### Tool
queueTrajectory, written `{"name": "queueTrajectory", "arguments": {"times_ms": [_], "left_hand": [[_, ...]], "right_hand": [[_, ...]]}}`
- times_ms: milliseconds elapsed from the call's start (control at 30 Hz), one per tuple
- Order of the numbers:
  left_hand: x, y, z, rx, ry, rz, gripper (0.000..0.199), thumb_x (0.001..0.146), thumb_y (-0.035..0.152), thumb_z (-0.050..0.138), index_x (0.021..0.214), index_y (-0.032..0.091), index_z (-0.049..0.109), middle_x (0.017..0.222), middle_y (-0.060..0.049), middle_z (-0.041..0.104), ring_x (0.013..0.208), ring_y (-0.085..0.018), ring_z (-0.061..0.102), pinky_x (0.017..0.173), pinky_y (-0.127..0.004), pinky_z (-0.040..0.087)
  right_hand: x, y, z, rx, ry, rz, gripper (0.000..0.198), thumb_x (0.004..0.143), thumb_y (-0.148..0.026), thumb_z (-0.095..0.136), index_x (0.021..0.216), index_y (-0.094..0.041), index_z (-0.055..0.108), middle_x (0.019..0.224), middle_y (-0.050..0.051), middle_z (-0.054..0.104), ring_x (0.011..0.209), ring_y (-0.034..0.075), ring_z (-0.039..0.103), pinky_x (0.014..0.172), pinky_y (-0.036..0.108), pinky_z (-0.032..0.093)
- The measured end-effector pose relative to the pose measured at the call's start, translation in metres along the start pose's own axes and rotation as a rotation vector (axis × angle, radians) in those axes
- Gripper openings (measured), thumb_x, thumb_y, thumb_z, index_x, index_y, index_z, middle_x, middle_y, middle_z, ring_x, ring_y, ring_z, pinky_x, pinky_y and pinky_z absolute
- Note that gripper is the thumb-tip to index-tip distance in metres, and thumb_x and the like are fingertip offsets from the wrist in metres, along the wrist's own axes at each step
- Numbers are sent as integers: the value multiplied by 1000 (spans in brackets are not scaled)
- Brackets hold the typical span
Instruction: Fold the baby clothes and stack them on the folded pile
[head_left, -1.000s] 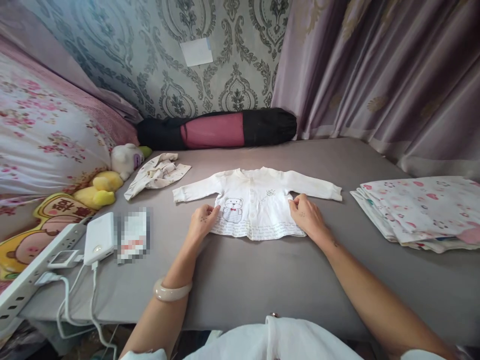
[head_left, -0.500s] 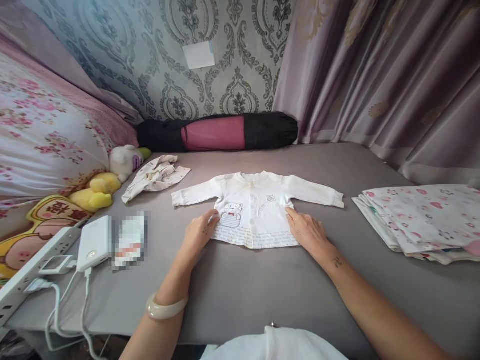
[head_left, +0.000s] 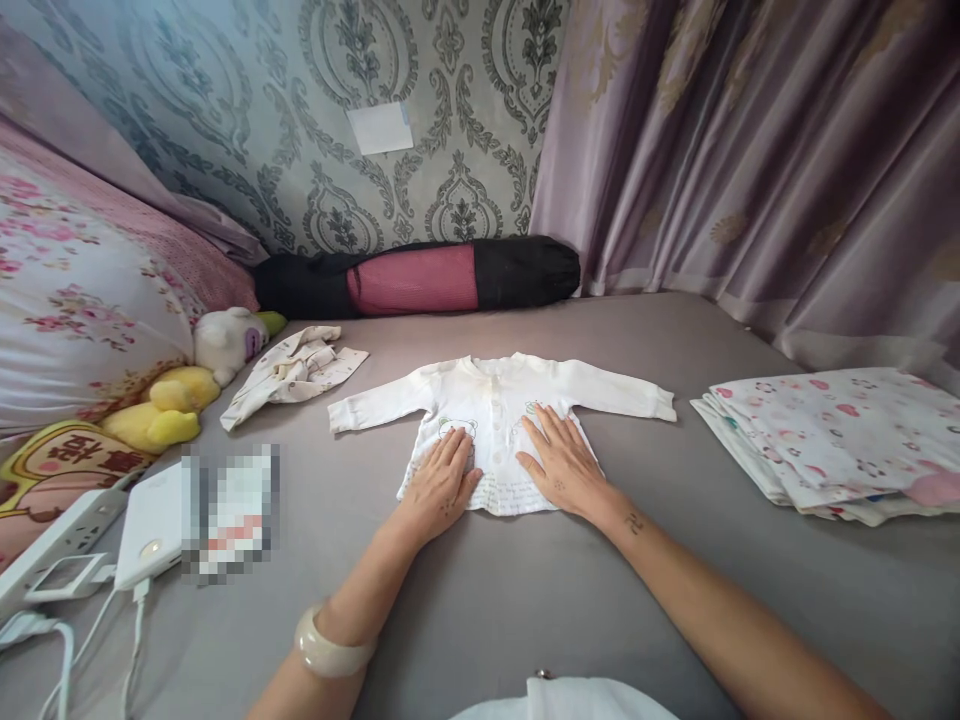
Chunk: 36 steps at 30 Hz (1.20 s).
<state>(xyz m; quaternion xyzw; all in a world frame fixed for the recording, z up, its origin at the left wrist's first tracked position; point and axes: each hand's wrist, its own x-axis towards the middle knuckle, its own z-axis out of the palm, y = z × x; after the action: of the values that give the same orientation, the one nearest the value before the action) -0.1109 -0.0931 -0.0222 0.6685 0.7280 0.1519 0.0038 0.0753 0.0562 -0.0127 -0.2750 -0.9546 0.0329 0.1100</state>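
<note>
White shirt (head_left: 496, 440), one; on it, left hand (head_left: 442, 488), four fingers seemingly together; right hand (head_left: 568, 468), four fingers spread

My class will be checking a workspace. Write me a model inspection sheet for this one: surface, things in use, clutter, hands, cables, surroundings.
Surface: grey sheet, mostly smooth.
Things in use: small white shirt, front up, sleeves spread.
Clutter: crumpled cloth, soft toys, power bank and blurred-out item on the left; folded cloths on the right.
Hands: left hand and right hand both flat on the shirt front.
Cables: white cables near the power strip, apart from the shirt.
Surroundings: patterned wall, purple curtain, long bag.
</note>
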Motion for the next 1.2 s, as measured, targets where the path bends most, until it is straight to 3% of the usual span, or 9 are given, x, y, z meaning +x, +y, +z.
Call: {"name": "queueTrajectory", "arguments": {"times_ms": [133, 267, 400, 500, 600, 733, 967, 1100, 1200], "left_hand": [[-2, 3, -4, -37, -85, -13, 58, 98, 45, 36, 144, 10, 36, 154, -21, 31, 145, -32, 25, 115, -55, 26], [-4, 13, -23, -147, -86, 92, 43, 96, 36, 43, 132, 14, 49, 144, -18, 46, 137, -30, 39, 113, -50, 32], [-4, 27, -37, -314, -124, 187, 26, 95, 36, 48, 108, 18, 61, 114, -12, 61, 108, -23, 57, 95, -38, 46], [-6, 32, -41, -376, -171, 172, 33, 89, 49, 57, 101, 18, 61, 101, -9, 62, 95, -22, 57, 82, -34, 48], [-7, 30, -42, -403, -193, 97, 36, 85, 50, 63, 101, 17, 59, 96, -7, 61, 90, -20, 57, 75, -30, 47], [-6, 27, -40, -439, -197, 56, 21, 88, 38, 60, 96, 19, 61, 90, -5, 61, 84, -18, 56, 71, -27, 44], [-1, 30, -39, -494, -78, -199, 25, 93, 32, 46, 73, 19, 53, 62, 4, 45, 59, -11, 41, 58, -25, 32], [-1, 30, -41, -576, -36, -282, 22, 92, 33, 47, 76, 18, 53, 62, 5, 44, 58, -10, 38, 58, -24, 31], [0, 29, -39, -617, -21, -300, 21, 91, 35, 48, 80, 18, 54, 63, 5, 45, 59, -10, 39, 58, -24, 31]], "right_hand": [[-5, 0, 0, 67, -116, 5, 60, 99, -47, 31, 149, -14, 35, 159, 16, 22, 148, 30, 14, 118, 55, 12], [-16, -8, -15, 189, -216, -131, 62, 99, -50, 31, 151, -17, 31, 160, 13, 21, 148, 27, 12, 119, 52, 11], [-27, -19, -33, 320, -204, -290, 61, 92, -51, 51, 142, -17, 43, 149, 14, 41, 139, 26, 33, 115, 45, 27], [-30, -24, -40, 340, -151, -315, 37, 87, -41, 62, 117, -19, 59, 120, 10, 60, 114, 24, 53, 97, 38, 44], [-29, -27, -40, 300, -121, -316, 15, 90, -32, 59, 96, -20, 63, 98, 7, 62, 95, 22, 57, 85, 34, 46], [-24, -26, -33, 454, -82, -187, 21, 95, -27, 46, 84, -19, 62, 85, 5, 63, 85, 19, 58, 80, 31, 45], [-8, -12, -24, 1114, -176, 320, 36, 95, -46, 36, 85, -19, 57, 84, 4, 67, 78, 15, 64, 73, 28, 50], [-18, -16, -36, 827, -277, 48, 30, 81, -45, 64, 98, -21, 59, 99, 4, 65, 91, 18, 62, 80, 31, 49], [-26, -23, -41, 554, -218, -156, 32, 78, -31, 67, 107, -22, 57, 108, 5, 62, 103, 20, 57, 89, 32, 46]]}}
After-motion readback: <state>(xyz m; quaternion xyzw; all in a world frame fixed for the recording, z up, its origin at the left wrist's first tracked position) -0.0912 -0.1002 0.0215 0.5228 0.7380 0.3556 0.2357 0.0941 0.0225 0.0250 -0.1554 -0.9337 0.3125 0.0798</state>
